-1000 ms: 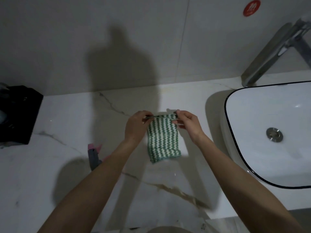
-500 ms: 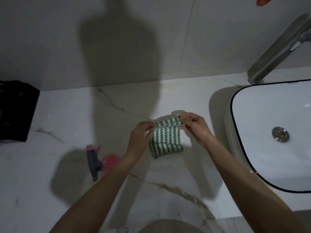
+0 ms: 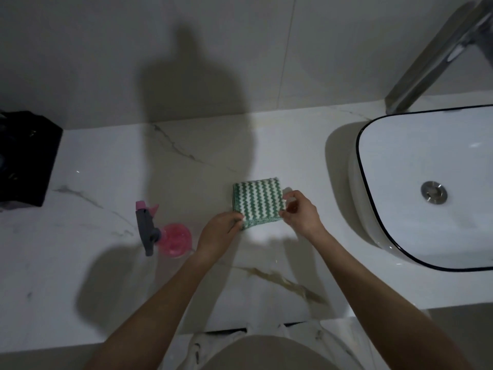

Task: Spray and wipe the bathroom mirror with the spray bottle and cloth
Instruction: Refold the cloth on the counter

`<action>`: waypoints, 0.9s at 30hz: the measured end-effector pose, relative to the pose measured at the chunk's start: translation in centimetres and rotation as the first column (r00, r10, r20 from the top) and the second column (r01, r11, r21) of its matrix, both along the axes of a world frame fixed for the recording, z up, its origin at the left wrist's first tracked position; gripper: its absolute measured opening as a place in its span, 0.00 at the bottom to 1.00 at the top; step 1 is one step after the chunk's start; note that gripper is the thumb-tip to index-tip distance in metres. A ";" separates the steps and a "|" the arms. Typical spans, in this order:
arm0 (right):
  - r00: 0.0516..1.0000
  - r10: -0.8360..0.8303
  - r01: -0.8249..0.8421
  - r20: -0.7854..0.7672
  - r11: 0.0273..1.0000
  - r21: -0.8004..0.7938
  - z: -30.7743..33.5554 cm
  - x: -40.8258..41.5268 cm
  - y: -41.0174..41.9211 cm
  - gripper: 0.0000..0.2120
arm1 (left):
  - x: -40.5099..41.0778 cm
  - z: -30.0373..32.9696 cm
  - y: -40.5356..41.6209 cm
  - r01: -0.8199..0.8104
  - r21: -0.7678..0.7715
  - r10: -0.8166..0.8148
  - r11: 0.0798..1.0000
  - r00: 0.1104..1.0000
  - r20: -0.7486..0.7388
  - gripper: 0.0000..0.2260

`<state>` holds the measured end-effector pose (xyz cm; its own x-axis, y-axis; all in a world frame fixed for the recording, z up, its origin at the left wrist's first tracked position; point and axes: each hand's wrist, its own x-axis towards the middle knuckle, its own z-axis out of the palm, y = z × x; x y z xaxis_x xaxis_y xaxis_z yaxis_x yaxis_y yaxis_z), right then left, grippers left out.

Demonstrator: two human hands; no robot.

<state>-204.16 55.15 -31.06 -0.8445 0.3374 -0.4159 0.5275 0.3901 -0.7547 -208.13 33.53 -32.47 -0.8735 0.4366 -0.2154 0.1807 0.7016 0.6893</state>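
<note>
A folded green-and-white zigzag cloth (image 3: 257,201) lies flat on the white marble counter (image 3: 106,209), near its middle. My left hand (image 3: 218,235) pinches the cloth's near left corner. My right hand (image 3: 301,212) pinches its near right corner, fingers curled at the edge. A pink spray bottle (image 3: 165,235) with a grey trigger head stands on the counter just left of my left hand, untouched. The mirror is out of view.
A white basin with a black rim (image 3: 373,236) sits on the counter at the right, a chrome tap (image 3: 437,57) behind it. A black box (image 3: 24,158) stands at the far left. Grey wall tiles rise behind the counter.
The cloth, held up by its top edge a second ago, has been folded smaller and laid flat on the counter. Both hands shifted from its far edge to its near corners.
</note>
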 end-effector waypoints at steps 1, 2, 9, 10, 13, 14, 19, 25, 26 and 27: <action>1.000 -0.001 0.001 -0.012 1.000 0.017 0.1 -0.1 0.0 0.15 | -0.2 0.2 -0.1 -0.031 -0.003 0.031 1.000 0.999 0.016 0.12; 1.000 -0.009 0.010 -0.029 1.000 0.026 0.2 -0.3 0.0 0.15 | -0.4 0.4 -0.1 -0.059 -0.006 0.059 0.998 0.998 0.023 0.11; 0.995 0.007 0.006 -0.099 0.991 0.134 0.7 -3.2 0.5 0.16 | -4.8 1.8 1.4 -0.151 0.039 0.153 0.988 0.988 -0.037 0.11; 0.996 0.020 -0.006 -0.086 0.988 0.153 0.7 -3.8 0.5 0.16 | -5.6 1.8 1.7 -0.157 0.035 0.158 0.987 0.986 -0.043 0.11; 1.000 0.019 -0.017 -0.012 0.985 0.174 0.3 -5.3 0.5 0.16 | -7.6 1.3 2.8 -0.156 -0.051 0.157 0.986 0.988 0.007 0.12; 1.000 0.027 -0.028 0.008 0.982 0.188 0.0 -5.8 0.4 0.16 | -8.2 1.0 3.1 -0.148 -0.089 0.153 0.985 0.987 0.045 0.13; 0.974 0.228 -0.220 0.015 0.917 0.334 -1.0 -7.5 0.5 0.17 | -10.2 -0.4 4.4 0.080 -0.196 -0.073 0.977 0.996 0.047 0.18; 0.934 0.354 -0.346 0.042 0.872 0.347 -1.1 -8.1 1.2 0.10 | -9.6 -0.9 4.5 0.201 -0.307 -0.234 0.930 0.970 -0.073 0.06; 0.936 0.351 -0.331 0.002 0.883 0.333 -1.0 -8.1 1.3 0.09 | -9.6 -0.7 4.5 0.208 -0.287 -0.237 0.935 0.969 -0.068 0.04; 0.935 0.353 -0.322 -0.039 0.890 0.323 -0.8 -8.0 1.3 0.08 | -9.6 -0.3 4.5 0.213 -0.263 -0.237 0.941 0.969 -0.065 0.03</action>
<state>-212.19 56.49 -31.89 -0.9600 0.1228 -0.2518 0.2556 0.7515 -0.6082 -217.70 38.07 -32.75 -0.7804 0.5664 -0.2648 0.4098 0.7832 0.4676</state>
